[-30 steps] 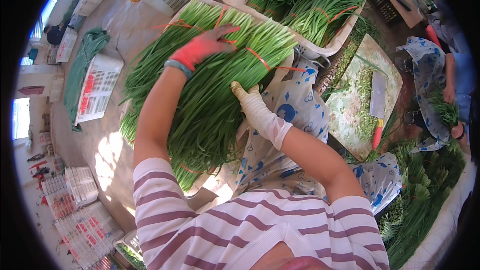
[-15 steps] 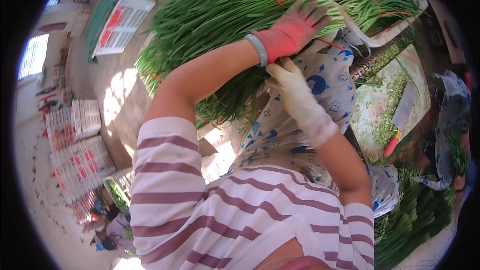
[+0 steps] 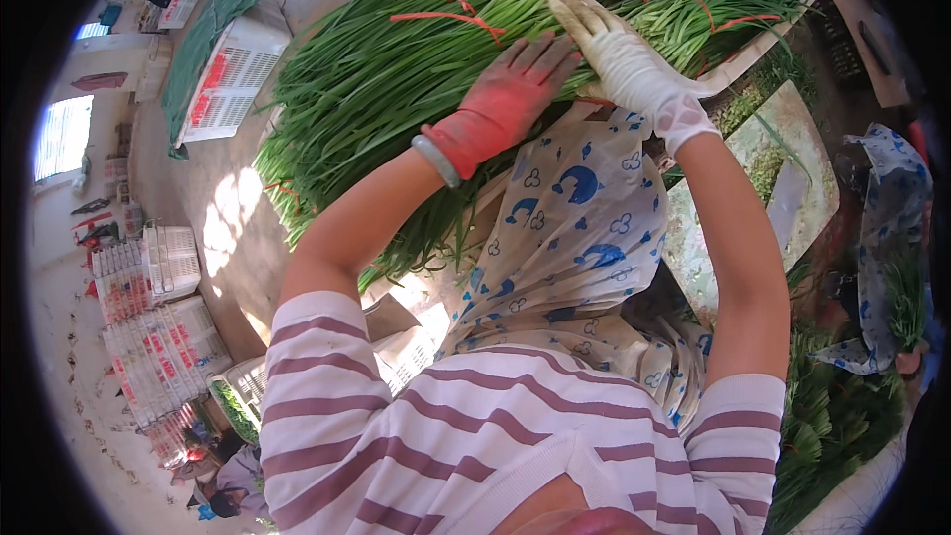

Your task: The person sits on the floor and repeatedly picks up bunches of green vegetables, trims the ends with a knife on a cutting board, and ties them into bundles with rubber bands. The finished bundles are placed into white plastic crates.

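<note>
A large pile of garlic chives (image 3: 367,89) lies before me, its pale stem ends to the right and its leaves trailing left. Red ties (image 3: 446,18) cross it. My left hand (image 3: 505,104), in a red glove with dark fingers, rests on the pile with the fingers stretched out. Against the stem ends lies my right hand (image 3: 634,64), white-gloved, its fingers extended along them. Both hands are open. A patterned plastic apron (image 3: 575,218) covers my lap just below them.
At the upper right, a white crate (image 3: 723,79) holds tied chives. A board (image 3: 817,154) with green scraps and a knife blade (image 3: 788,200) lies right of my arm. Stacked white crates (image 3: 168,337) stand left; a person (image 3: 238,481) is at lower left.
My right hand has moved up from below my left wrist to the stem ends, and its fingers have straightened. My left hand has slid left and down over the chives.
</note>
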{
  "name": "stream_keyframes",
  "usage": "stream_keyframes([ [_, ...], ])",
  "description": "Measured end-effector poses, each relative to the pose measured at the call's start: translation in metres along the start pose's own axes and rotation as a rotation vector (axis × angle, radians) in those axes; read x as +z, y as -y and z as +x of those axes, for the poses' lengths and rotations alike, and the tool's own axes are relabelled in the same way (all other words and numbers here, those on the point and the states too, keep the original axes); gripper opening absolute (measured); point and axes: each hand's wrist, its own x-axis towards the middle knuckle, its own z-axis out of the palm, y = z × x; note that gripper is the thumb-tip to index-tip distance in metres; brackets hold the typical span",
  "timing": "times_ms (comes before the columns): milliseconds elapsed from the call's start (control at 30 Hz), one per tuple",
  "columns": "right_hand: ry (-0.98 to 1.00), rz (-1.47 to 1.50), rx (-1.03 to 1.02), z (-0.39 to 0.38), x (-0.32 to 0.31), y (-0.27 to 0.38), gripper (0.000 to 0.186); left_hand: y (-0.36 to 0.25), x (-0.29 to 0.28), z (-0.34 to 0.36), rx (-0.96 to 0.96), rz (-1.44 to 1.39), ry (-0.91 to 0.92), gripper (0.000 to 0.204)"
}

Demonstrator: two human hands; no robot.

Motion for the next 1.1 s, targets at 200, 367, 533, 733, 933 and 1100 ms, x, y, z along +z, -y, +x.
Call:
stream_keyframes([
  [200, -0.01, -0.156, -0.119, 0.011, 0.011, -0.005, 0.114, -0.004, 0.002, -0.019, -0.067, -0.043, 0.008, 0.072],
  [367, -0.033, -0.021, -0.16, 0.024, 0.051, -0.009, 0.104, -0.007, 0.025, -0.024, -0.066, 0.133, 0.099, 0.067],
  [533, 0.289, -0.147, -0.035, 0.029, -0.028, 0.021, 0.121, -0.009, 0.041, -0.028, -0.064, 0.164, -0.034, 0.06],
  [733, 0.083, -0.009, -0.211, 0.014, -0.026, 0.067, 0.136, -0.048, -0.024, -0.052, -0.387, -0.199, -0.019, 0.083],
  [933, 0.038, 0.053, -0.537, 0.023, -0.008, 0.115, 0.135, -0.077, -0.033, -0.152, -0.574, -0.026, 0.121, 0.114],
  [1100, 0.128, -0.09, -0.561, 0.047, -0.007, 0.125, 0.135, -0.032, -0.064, -0.185, -0.532, -0.036, 0.199, 0.109],
])
